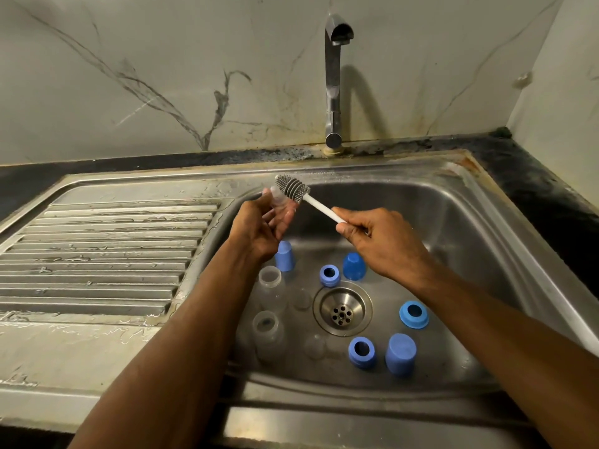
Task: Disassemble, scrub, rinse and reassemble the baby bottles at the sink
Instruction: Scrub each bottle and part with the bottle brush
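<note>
My left hand (259,226) holds a small clear bottle part (279,202) above the sink basin (460,228). My right hand (385,243) grips the white handle of a grey bottle brush (293,187), whose bristle head lies against that clear part. On the basin floor stand two clear bottles (270,286) (268,333) at the left. Three blue collar rings (330,275) (414,315) (362,352) and three blue caps (285,256) (354,266) (400,354) are scattered around the drain (342,311). Two clear teats (301,299) (314,346) lie faintly visible near the drain.
A chrome tap (334,82) rises behind the basin with no water running. A wet ribbed draining board (97,254) fills the left side. A dark counter (551,189) borders the sink at the right, under marble wall tiles.
</note>
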